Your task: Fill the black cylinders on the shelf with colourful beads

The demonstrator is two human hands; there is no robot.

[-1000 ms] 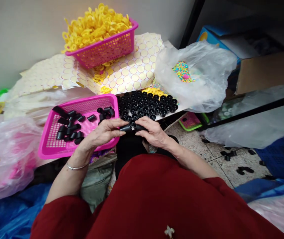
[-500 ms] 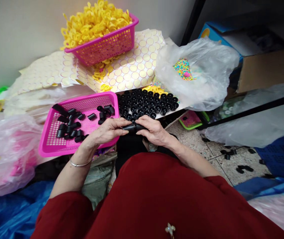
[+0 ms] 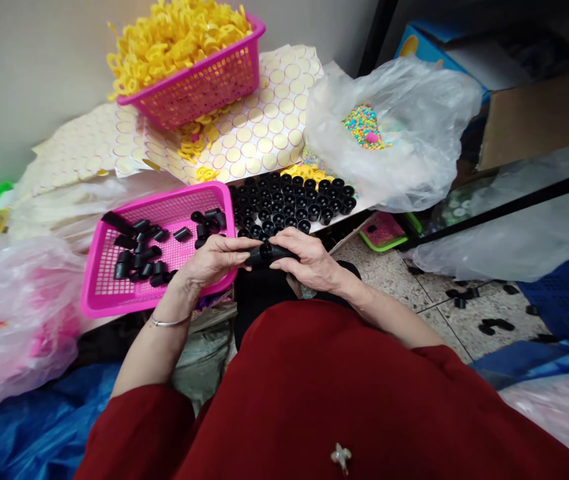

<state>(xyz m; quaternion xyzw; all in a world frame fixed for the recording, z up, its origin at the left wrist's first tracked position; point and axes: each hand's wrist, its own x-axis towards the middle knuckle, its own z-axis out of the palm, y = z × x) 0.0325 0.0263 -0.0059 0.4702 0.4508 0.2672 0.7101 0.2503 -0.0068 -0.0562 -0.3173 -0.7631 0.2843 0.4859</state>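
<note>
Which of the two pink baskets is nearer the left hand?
The pink basket with black pieces, partly hidden by the left hand; the other basket, heaped with yellow pieces, stands farther back.

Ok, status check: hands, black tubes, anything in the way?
Left hand and right hand gripping black tubes, end to end between them. Lower pink basket close by left hand; nothing visibly blocking.
</note>
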